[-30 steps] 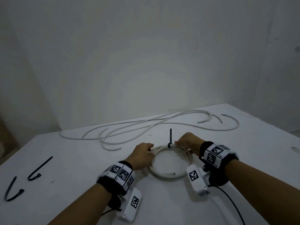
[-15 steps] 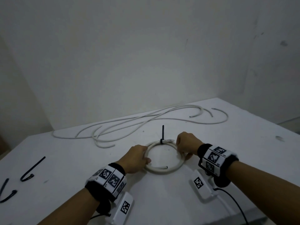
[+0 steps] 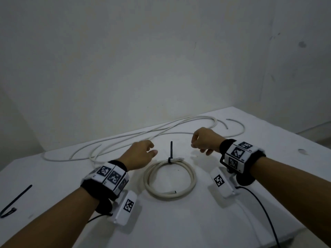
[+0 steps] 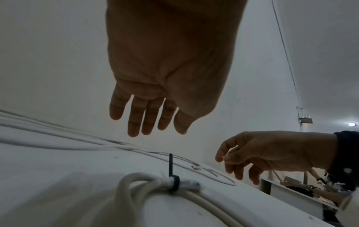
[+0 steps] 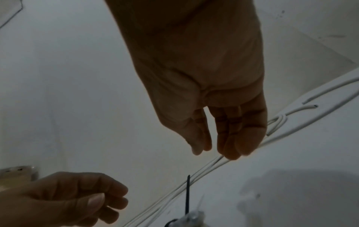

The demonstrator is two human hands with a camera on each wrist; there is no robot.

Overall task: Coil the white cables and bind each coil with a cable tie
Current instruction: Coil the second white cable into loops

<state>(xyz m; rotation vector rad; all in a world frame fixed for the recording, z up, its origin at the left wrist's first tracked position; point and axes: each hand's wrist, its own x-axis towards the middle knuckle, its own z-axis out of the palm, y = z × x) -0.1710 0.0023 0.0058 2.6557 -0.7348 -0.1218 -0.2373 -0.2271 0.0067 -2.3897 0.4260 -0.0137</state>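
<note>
Left hand [image 3: 141, 154] & right hand [image 3: 206, 140] both loose, holding nothing, above tied coil [image 3: 169, 178] on worktop [image 3: 197, 221] w/ cable tie [image 3: 171, 153] cinched, tail up; loose white cables [image 3: 125, 140] at back uncoiled, spare tie [image 3: 14, 201] far left.

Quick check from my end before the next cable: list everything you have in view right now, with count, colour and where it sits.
Coiled white cable: one, off-white, on the table between the two hands, touched by neither.
Black cable tie on the coil: one, black, around the coil's far side, tail standing upright.
Loose white cables: several strands, count unclear, white, sprawled along the table's far edge.
Spare black cable tie: one visible, black, near the left edge of the table.
White table: one, white, against a pale wall.
Left hand: raised beyond the coil's left side, fingers relaxed, empty.
Right hand: raised beyond the coil's right side, fingers loosely curled, empty.
</note>
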